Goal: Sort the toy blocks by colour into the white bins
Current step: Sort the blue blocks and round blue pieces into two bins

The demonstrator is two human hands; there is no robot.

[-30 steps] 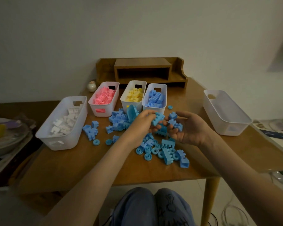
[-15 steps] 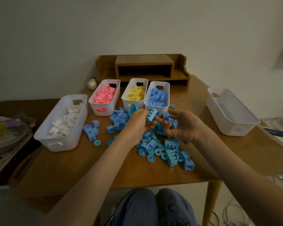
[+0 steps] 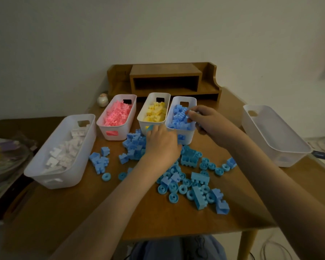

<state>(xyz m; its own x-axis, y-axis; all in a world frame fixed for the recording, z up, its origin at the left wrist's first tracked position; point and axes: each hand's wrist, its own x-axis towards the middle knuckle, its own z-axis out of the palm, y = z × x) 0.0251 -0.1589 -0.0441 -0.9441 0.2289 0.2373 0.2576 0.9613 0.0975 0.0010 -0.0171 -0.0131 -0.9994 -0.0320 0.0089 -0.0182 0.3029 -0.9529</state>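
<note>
Loose blue blocks and blue rings lie in a heap on the wooden table. At the back stand the pink-block bin, the yellow-block bin and the blue-block bin, with the white-block bin to the left. My right hand hovers over the blue-block bin, fingers curled around blue blocks. My left hand rests palm down on the heap just in front of the yellow and blue bins. Its fingers are hidden under the hand.
An empty white bin sits at the table's right edge. A wooden shelf unit stands against the wall behind the bins, with a small round ornament to its left. Cluttered dishes lie off the table's left side.
My right hand has carried its blue blocks from mid-table up and over the blue-block bin. My left hand has left the right hand and dropped onto the heap by the bins.
</note>
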